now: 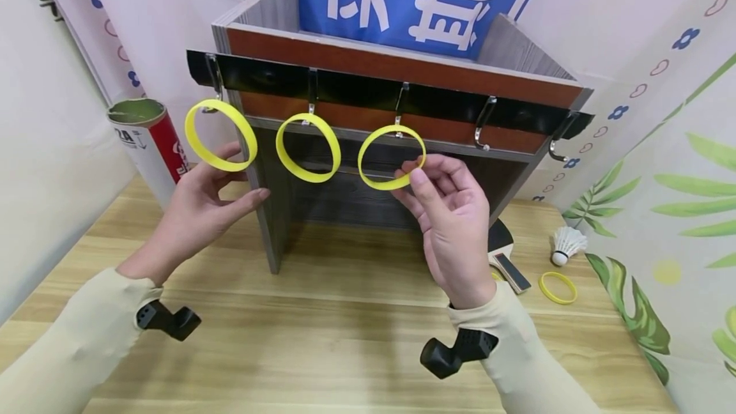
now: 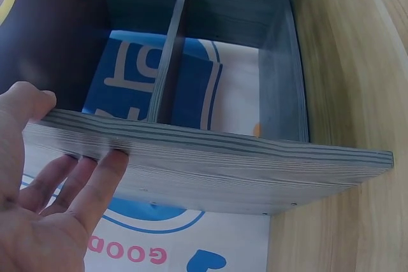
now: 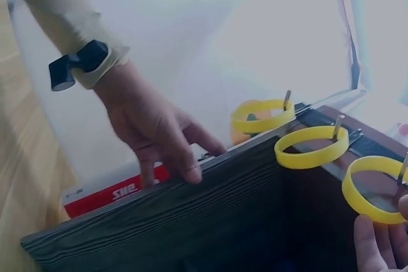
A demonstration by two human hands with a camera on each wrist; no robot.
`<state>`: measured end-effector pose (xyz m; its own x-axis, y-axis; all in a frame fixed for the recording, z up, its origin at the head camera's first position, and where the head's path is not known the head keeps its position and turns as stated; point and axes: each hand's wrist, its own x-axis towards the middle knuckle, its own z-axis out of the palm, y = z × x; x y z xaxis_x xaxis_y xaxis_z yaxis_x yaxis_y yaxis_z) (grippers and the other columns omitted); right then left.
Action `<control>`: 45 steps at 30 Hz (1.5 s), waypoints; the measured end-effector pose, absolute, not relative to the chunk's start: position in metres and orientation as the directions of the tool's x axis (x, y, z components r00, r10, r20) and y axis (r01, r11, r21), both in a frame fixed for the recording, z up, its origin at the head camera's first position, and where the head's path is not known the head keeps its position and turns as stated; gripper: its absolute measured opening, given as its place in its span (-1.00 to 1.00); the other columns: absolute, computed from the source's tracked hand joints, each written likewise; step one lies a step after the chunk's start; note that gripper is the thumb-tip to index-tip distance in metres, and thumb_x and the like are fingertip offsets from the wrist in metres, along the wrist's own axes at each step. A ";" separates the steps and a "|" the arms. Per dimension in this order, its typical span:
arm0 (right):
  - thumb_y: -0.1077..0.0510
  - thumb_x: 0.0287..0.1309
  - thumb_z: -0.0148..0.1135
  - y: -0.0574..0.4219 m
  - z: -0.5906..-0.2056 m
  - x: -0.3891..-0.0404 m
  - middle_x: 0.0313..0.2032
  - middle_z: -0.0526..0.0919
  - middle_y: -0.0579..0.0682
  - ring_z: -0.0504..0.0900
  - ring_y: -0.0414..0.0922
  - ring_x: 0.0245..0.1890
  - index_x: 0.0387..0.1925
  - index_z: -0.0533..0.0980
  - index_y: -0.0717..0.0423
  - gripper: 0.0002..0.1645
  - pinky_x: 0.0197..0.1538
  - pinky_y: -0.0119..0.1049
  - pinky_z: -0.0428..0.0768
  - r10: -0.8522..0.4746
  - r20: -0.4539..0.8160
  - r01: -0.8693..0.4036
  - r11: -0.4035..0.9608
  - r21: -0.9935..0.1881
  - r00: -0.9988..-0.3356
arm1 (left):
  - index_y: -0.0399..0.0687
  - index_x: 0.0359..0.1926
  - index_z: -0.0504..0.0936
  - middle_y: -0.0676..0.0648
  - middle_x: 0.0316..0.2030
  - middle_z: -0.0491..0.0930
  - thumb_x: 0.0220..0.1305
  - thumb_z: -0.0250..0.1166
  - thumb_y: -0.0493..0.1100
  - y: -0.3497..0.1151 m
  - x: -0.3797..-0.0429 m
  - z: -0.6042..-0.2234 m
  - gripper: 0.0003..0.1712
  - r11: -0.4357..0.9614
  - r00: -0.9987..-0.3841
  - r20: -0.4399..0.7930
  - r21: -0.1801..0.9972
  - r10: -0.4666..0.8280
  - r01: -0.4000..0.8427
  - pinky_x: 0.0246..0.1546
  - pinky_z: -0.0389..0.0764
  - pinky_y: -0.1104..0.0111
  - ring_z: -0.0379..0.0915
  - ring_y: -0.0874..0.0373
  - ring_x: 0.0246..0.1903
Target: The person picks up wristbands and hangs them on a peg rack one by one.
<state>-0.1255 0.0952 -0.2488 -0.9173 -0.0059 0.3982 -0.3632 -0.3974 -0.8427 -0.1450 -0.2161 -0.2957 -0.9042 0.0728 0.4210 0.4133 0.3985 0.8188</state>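
Three yellow wristbands hang at hooks on a black rail (image 1: 356, 89) along the front of a grey wooden shelf unit: the left wristband (image 1: 192, 139), the middle wristband (image 1: 280, 152) and the third wristband (image 1: 382, 184). My right hand (image 1: 457, 222) pinches the third wristband's lower right edge between thumb and fingers while its top meets the hook. My left hand (image 1: 198, 209) grips the unit's left side panel (image 2: 210, 141), thumb inside and fingers outside, as the left wrist view shows. Two more hooks, including a bare hook (image 1: 485, 123), carry nothing.
A white and red tube (image 1: 152, 152) stands left of the unit. On the wooden table at right lie a yellow wristband (image 1: 543, 291), a shuttlecock (image 1: 569, 245) and a paddle (image 1: 510, 272), partly hidden by the unit and right hand. Printed curtains surround the table.
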 end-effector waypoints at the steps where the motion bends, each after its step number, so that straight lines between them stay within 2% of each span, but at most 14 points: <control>1: 0.46 0.45 0.06 0.095 -0.250 -0.126 -0.15 0.70 -0.06 0.74 -0.18 -0.09 -0.08 0.54 0.05 -0.72 0.08 -0.25 0.80 -0.009 0.398 -0.363 -0.393 -0.845 -0.917 | -0.01 0.43 0.47 0.18 0.23 0.50 0.31 0.44 -0.34 -0.216 -0.145 -0.295 -0.30 0.399 -0.904 0.421 0.819 0.073 0.413 -0.13 0.71 0.62 0.54 0.44 0.10; 5: 0.49 0.42 0.07 0.096 -0.257 -0.128 -0.16 0.73 -0.05 0.76 -0.19 -0.09 -0.08 0.56 0.07 -0.70 0.09 -0.26 0.79 -0.021 0.414 -0.378 -0.368 -0.849 -0.910 | 0.02 0.44 0.46 0.16 0.23 0.50 0.32 0.43 -0.32 -0.216 -0.145 -0.295 -0.30 0.403 -0.908 0.410 0.820 0.079 0.406 -0.13 0.72 0.61 0.54 0.42 0.10; 13: 0.46 0.40 0.16 0.099 -0.266 -0.132 -0.14 0.77 -0.08 0.76 -0.17 -0.09 -0.04 0.57 0.11 -0.74 0.08 -0.27 0.79 -0.063 0.468 -0.446 -0.216 -0.869 -0.881 | 0.04 0.46 0.45 0.15 0.31 0.48 0.32 0.43 -0.32 -0.217 -0.146 -0.295 -0.28 0.402 -0.912 0.404 0.824 0.077 0.399 -0.12 0.72 0.61 0.52 0.43 0.14; 22: 0.44 0.41 0.16 0.108 -0.268 -0.132 -0.12 0.77 -0.14 0.79 -0.19 -0.10 0.02 0.57 0.15 -0.75 0.11 -0.24 0.79 -0.121 0.416 -0.395 -0.165 -0.904 -0.901 | -0.01 0.46 0.45 0.16 0.32 0.45 0.33 0.42 -0.32 -0.218 -0.146 -0.297 -0.29 0.407 -0.905 0.419 0.815 0.078 0.413 -0.10 0.69 0.65 0.50 0.42 0.14; 27: 0.40 0.42 0.18 0.115 -0.275 -0.131 -0.11 0.79 -0.09 0.80 -0.18 -0.10 0.04 0.55 0.27 -0.79 0.08 -0.23 0.80 -0.138 0.399 -0.381 -0.143 -0.914 -0.906 | -0.01 0.47 0.44 0.14 0.33 0.44 0.34 0.42 -0.32 -0.220 -0.146 -0.298 -0.29 0.403 -0.906 0.415 0.818 0.080 0.410 -0.09 0.69 0.66 0.49 0.38 0.14; 32: 0.36 0.44 0.20 0.132 -0.287 -0.130 -0.14 0.81 -0.08 0.82 -0.18 -0.11 0.06 0.51 0.45 -0.74 0.04 -0.23 0.81 -0.153 0.378 -0.368 -0.092 -0.925 -0.913 | -0.03 0.47 0.44 0.10 0.34 0.44 0.33 0.42 -0.32 -0.218 -0.148 -0.297 -0.28 0.401 -0.906 0.414 0.818 0.085 0.411 -0.10 0.69 0.64 0.49 0.38 0.14; 39: 0.38 0.45 0.17 0.168 -0.297 -0.121 -0.15 0.81 -0.02 0.83 -0.18 -0.12 -0.03 0.59 0.27 -0.85 0.00 -0.27 0.81 -0.144 0.379 -0.369 -0.087 -0.925 -0.914 | -0.03 0.46 0.45 0.10 0.32 0.47 0.33 0.42 -0.33 -0.217 -0.147 -0.296 -0.29 0.398 -0.903 0.422 0.816 0.085 0.419 -0.11 0.70 0.63 0.51 0.40 0.13; 45: 0.44 0.44 0.12 0.199 -0.308 -0.114 -0.19 0.82 0.04 0.83 -0.17 -0.18 -0.06 0.60 0.31 -0.83 -0.05 -0.31 0.81 -0.068 0.374 -0.366 -0.104 -0.925 -0.925 | -0.01 0.45 0.45 0.10 0.31 0.47 0.32 0.42 -0.34 -0.217 -0.145 -0.296 -0.29 0.396 -0.903 0.421 0.818 0.083 0.417 -0.11 0.71 0.62 0.52 0.39 0.12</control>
